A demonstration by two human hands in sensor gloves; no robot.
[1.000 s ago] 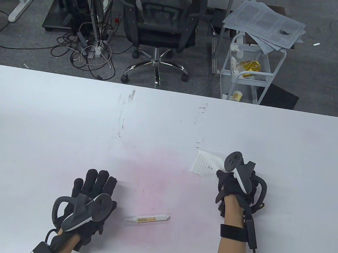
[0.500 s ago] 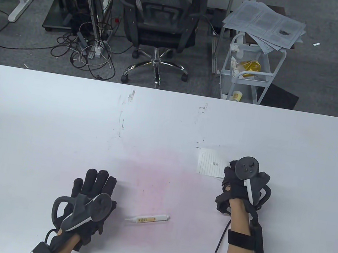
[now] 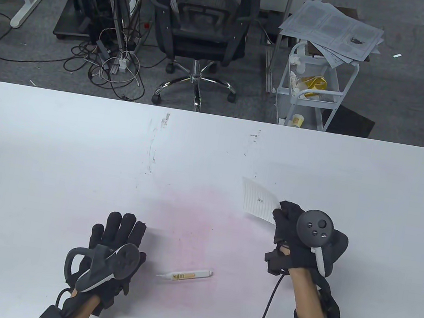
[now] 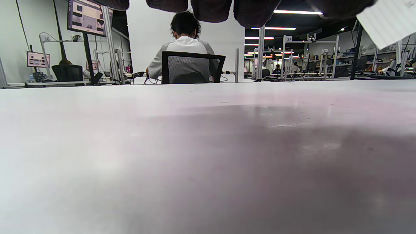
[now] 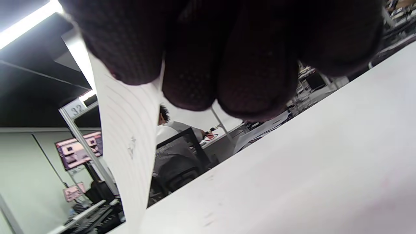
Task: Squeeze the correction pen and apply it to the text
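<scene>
A small lined paper slip (image 3: 258, 202) with a short bit of writing is lifted off the white table (image 3: 77, 155), pinched at its near right corner by my right hand (image 3: 285, 227). The slip also shows in the right wrist view (image 5: 126, 146), hanging from the gloved fingers (image 5: 195, 65), and in the left wrist view (image 4: 386, 21) at the top right. A white correction pen (image 3: 185, 274) with a tan label lies on the table, tip pointing left. My left hand (image 3: 116, 240) rests flat on the table just left of the pen, fingers spread and empty.
Beyond the table's far edge stand a black office chair (image 3: 202, 26) and a white cart (image 3: 314, 86) with papers on top. Faint scuff marks (image 3: 156, 142) run across the table's middle.
My right hand has pulled back toward me and to the right, lifting the paper slip off the table. The left hand and the pen have not moved.
</scene>
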